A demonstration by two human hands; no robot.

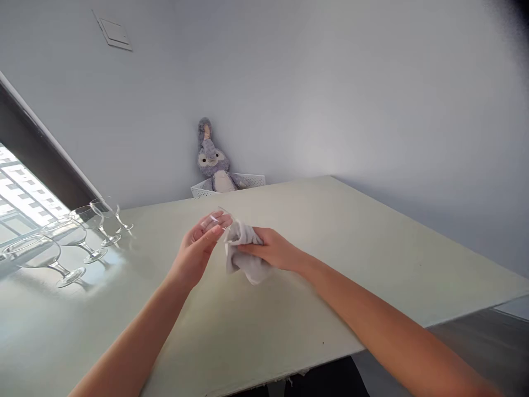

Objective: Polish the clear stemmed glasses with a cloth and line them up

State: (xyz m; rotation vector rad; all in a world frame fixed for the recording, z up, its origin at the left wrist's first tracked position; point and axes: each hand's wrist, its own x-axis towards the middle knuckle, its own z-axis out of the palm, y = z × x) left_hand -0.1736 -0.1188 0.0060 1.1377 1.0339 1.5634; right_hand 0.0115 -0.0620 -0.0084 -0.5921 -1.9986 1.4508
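Observation:
Above the middle of the table, my left hand [199, 245] is closed around a clear drinking glass [225, 216]. Only part of the glass shows, since fingers and cloth cover the rest, so whether it has a stem is hard to see. A light grey cloth [250, 266] is bunched in my right hand [276, 248], thumb on top. The cloth presses against the right side of the glass, and its lower folds hang just over the tabletop.
Several clear stemmed glasses [35, 252] stand in a row on the left of the pale table [372, 259], beside a window [25, 187]. Behind the far edge, a plush rabbit [212, 160] sits in a white perforated basket [254, 180] against the wall.

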